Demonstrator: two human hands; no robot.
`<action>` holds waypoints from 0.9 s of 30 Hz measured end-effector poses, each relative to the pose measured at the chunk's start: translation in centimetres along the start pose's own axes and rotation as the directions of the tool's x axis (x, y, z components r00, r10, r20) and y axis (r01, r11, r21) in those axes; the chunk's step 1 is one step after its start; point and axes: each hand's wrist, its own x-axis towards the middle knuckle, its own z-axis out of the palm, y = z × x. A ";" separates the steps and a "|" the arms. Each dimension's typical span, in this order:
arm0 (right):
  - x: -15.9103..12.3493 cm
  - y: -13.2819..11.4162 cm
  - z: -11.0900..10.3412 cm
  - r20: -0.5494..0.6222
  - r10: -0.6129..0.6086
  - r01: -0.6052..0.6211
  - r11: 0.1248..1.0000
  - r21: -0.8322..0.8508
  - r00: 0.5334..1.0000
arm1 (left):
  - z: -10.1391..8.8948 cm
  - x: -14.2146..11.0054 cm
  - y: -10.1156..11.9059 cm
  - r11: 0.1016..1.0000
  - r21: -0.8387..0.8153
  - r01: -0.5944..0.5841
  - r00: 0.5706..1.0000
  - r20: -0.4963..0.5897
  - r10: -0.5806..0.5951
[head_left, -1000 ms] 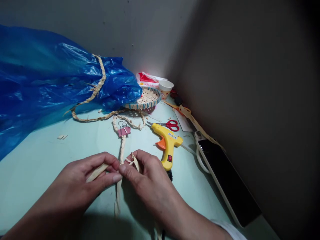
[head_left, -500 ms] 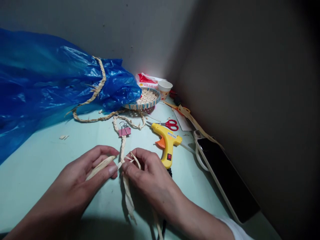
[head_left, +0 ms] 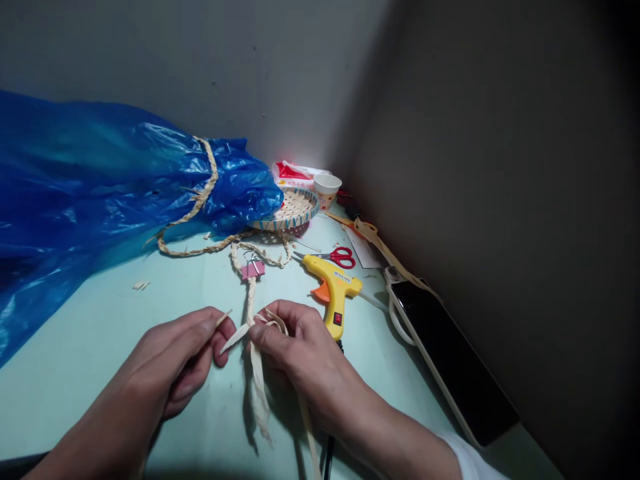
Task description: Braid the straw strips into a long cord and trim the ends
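Note:
A thin cream braid of dried husk strips runs toward me from a pink binder clip. At its near end, my right hand pinches the strands between thumb and fingers, with a loop of strip over the fingers. One loose strand hangs down toward me, and a shorter pointed strand sticks out to the left. Just left of the braid, my left hand is closed on a separate husk strip; only its tip shows past the thumb.
A yellow glue gun and red-handled scissors lie beyond my right hand. On the right is a phone. Behind are a woven basket, a paper cup and a blue plastic bag tied with a braided cord.
My left thumb has slid forward over the strip, so less of it shows. The short left strand now points free. My right hand keeps its pinch; the view has tilted up slightly.

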 end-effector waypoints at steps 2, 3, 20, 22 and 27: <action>0.0 0.1 0.0 0.011 -0.014 0.013 0.998 0.065 1.000 | -0.2 0.3 -0.5 0.998 -0.056 0.033 0.999 0.036 -0.031; 0.0 0.2 0.0 0.016 -0.014 0.013 0.996 0.092 1.000 | -0.3 0.5 -0.8 0.997 -0.069 0.037 0.999 0.032 -0.035; -0.2 -0.2 0.1 0.014 0.019 -0.019 0.998 -0.054 1.000 | -1.0 0.4 -0.1 0.947 0.243 -0.210 0.974 -0.029 0.224; -0.2 -0.2 0.1 0.015 0.011 -0.010 0.999 -0.046 1.000 | -0.6 0.7 0.4 0.969 0.194 -0.151 0.987 -0.032 0.160; -0.2 0.0 0.1 0.003 -0.023 0.023 0.999 -0.031 1.000 | -0.3 1.3 1.2 0.970 0.195 -0.143 0.990 0.032 0.140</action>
